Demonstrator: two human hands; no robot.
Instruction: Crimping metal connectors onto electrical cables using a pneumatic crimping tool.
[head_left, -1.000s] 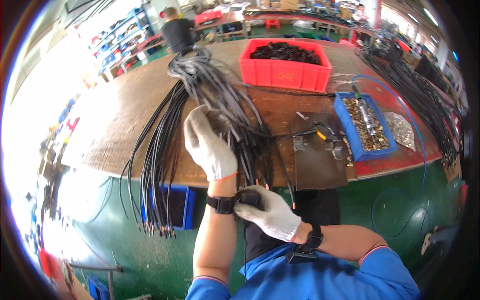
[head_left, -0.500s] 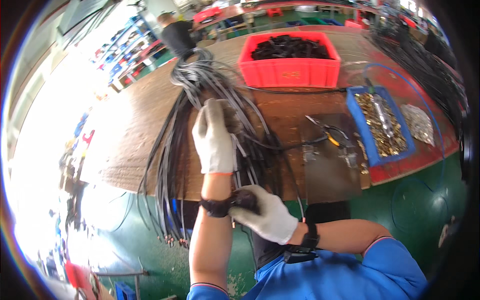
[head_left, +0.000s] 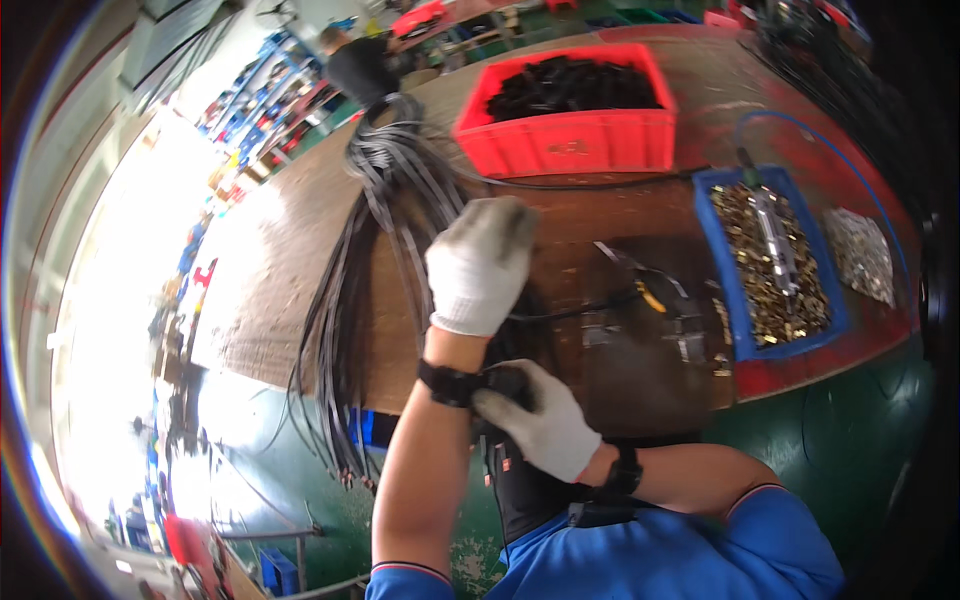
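My left hand (head_left: 480, 265), in a white glove, is raised over the table with its fingers curled in. It is just right of a bundle of grey and black cables (head_left: 385, 160), and anything inside its grip is hidden. My right hand (head_left: 545, 425), gloved too, is closed near my left wrist, with thumb and fingers around or right behind a dark device (head_left: 510, 385) by the wrist strap (head_left: 447, 385). What it grips is partly covered. Copper-tipped cable ends (head_left: 505, 465) hang below it. The other cables droop over the table's front edge.
A red bin (head_left: 570, 150) of black parts stands at the back. On the right lie pliers with yellow-black handles (head_left: 650, 297) on a dark mat (head_left: 640, 370), a blue tray (head_left: 740, 315) of brass-coloured pieces, and a clear bag (head_left: 860, 255) of small parts. Another person (head_left: 360, 70) is at the far left.
My left hand has moved right, away from the cable bundle, and its fingers are more curled. My right hand has shifted slightly right and down. The view has turned a little.
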